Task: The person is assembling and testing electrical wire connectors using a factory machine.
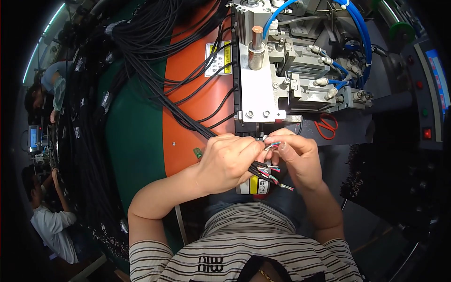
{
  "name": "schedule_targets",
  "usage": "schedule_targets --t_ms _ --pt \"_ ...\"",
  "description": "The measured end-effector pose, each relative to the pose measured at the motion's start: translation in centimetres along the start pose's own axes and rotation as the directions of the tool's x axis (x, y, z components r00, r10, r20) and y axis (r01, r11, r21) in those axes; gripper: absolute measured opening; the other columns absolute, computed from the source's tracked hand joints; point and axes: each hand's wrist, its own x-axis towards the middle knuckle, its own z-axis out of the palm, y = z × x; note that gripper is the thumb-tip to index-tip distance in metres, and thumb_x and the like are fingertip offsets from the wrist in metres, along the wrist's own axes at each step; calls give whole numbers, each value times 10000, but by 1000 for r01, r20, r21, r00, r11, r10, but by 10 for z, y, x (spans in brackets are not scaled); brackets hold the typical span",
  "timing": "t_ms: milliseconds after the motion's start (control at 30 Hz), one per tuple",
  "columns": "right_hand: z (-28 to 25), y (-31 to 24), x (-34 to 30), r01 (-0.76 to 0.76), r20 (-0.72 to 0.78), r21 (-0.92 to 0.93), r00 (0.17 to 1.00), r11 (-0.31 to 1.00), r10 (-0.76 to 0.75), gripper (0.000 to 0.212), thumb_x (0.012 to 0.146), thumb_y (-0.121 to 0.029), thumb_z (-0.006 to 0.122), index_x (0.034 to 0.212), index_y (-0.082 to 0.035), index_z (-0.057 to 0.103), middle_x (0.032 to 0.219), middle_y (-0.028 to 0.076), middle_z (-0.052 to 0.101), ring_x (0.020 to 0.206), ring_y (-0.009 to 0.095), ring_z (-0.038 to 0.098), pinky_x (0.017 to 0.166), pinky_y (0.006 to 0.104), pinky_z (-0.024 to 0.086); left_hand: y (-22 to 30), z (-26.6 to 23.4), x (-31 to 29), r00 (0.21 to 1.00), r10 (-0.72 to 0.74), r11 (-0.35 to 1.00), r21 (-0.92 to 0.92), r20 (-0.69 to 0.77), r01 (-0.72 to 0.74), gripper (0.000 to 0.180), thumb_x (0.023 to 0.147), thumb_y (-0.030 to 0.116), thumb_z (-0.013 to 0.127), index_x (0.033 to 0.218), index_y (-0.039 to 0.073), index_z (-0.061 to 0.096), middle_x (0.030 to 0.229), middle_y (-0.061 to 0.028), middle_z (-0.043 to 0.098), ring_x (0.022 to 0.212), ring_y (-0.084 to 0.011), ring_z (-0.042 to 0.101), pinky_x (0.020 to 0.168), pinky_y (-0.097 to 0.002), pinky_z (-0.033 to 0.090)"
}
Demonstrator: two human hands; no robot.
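By the near edge of the machine [304, 68], with open room toward our belly [249, 228], our left hand [230, 157] holds black cables [258, 168]. They slant, tips pointing right and toward us. Our right hand [299, 155] pinches coloured wires [275, 144].

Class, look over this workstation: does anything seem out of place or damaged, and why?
One small oddity: a green patch on the orange worktop, just left of the left hand. It interrupts the plain surface; whether it's loose scrap or damage, I cannot tell.

Black cables [155, 70] lie across the worktop [136, 145] (green, then orange).
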Motion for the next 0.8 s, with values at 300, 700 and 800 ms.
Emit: schedule_targets --t_ms 300,700,800 --pt "-5 -4 5 -78 93 108 993 991 68 164 918 11 586 1039 73 677 996 148 644 734 154 637 569 231 496 -14 -3 -1 984 -128 922 -351 122 164 151 709 33 674 802 58 558 684 -96 597 602 -303 606 539 -369 472" --pt "7 -22 10 323 228 -893 925 314 -305 41 788 4 669 789 8 628 756 88 607 548 204 606 494 296 463 1 1 -7 996 -84 995 62 34 82 218 704 35 691 914 -3 649 739 -82 585 600 -219 596 521 -317 483" --pt "3 -17 11 276 214 -932 941 234 -261 50 774 14 665 772 -6 619 733 88 589 543 242 596 489 320 458 0 -2 -9 995 -7 978 208 97 -14 409 698 59 638 1090 -57 619 965 -101 560 768 -225 610 578 -325 517"
